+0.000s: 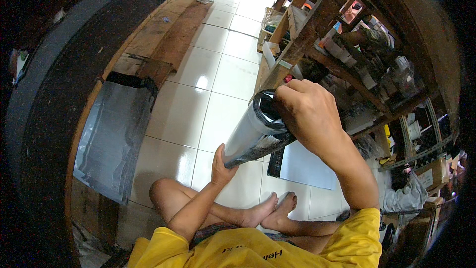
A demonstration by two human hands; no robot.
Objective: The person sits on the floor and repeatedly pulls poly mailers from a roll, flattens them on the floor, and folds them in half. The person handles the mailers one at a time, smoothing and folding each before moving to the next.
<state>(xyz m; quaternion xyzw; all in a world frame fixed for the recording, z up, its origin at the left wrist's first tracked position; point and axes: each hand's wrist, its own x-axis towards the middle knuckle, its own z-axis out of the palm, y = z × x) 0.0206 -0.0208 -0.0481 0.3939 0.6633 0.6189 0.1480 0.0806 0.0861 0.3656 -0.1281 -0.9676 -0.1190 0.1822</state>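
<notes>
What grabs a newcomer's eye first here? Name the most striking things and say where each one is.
At the centre, a rolled grey plastic sheet with black edges is held between both hands: the right hand grips its upper end and the left hand cups its lower end. Another grey sheet hangs over the wooden bench at left, above the white tiled floor. The person sits cross-legged, bare feet below the roll, with cluttered wooden shelves at right.

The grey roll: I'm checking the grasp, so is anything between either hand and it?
Nothing visible. The right hand grips the grey roll at its upper open end, and the left hand holds its lower end directly.
</notes>
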